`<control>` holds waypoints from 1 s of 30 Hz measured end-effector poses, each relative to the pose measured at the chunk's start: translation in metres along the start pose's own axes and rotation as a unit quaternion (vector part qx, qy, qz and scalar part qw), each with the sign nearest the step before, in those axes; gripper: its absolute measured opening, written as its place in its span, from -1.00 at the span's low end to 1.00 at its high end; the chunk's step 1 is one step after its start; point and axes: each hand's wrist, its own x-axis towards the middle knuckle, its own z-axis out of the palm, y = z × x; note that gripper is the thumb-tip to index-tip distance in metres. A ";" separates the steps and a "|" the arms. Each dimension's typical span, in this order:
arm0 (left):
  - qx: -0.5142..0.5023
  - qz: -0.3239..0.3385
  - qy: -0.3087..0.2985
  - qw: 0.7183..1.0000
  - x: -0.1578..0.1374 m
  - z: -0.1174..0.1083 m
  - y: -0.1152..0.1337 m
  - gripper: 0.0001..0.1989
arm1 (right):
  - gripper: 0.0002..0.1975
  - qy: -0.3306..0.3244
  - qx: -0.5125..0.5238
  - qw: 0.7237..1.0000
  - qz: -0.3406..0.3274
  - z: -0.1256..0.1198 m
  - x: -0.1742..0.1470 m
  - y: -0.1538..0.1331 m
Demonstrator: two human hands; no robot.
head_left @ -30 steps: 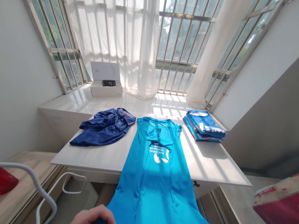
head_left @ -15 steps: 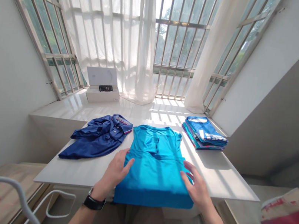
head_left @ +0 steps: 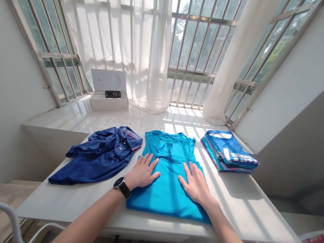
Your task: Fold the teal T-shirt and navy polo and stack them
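Lying folded on the table (head_left: 260, 217), the teal shirt (head_left: 165, 199) is touched by the left hand (head_left: 142, 172) and right hand (head_left: 196, 183), both spread flat, presumably so that its layers are evenly smoothed.

This person wears one watch (head_left: 119, 182), just behind the left hand (head_left: 142, 172). The case is round, with a thin rim which looks silvery; its dial is too small for me to read. The strap (head_left: 125, 190) is black, smooth and rather wide, and it goes around the wrist like a plain band. The left forearm (head_left: 89, 220) is bare along all the part that I see. The right hand (head_left: 196, 182) and the right forearm (head_left: 232, 237) are also bare, and the fingers (head_left: 187, 170) are slim.
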 end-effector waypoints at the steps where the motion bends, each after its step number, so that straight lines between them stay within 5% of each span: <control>1: 0.000 -0.008 -0.001 1.000 0.011 0.000 -0.003 -0.32 | -0.30 -0.005 -0.006 1.000 -0.004 -0.002 0.015 0.001; 8: 0.006 -0.027 0.067 0.997 0.047 0.006 -0.016 -0.40 | -0.29 0.005 -0.024 1.000 -0.013 0.006 0.071 0.007; 24: 0.030 0.006 0.142 0.989 0.048 0.037 -0.036 -0.41 | -0.30 0.022 -0.005 1.000 -0.014 0.011 0.067 0.010; 30: 0.030 -0.018 0.087 0.996 0.048 0.020 -0.026 -0.40 | -0.31 0.002 -0.013 1.000 -0.004 0.001 0.061 0.002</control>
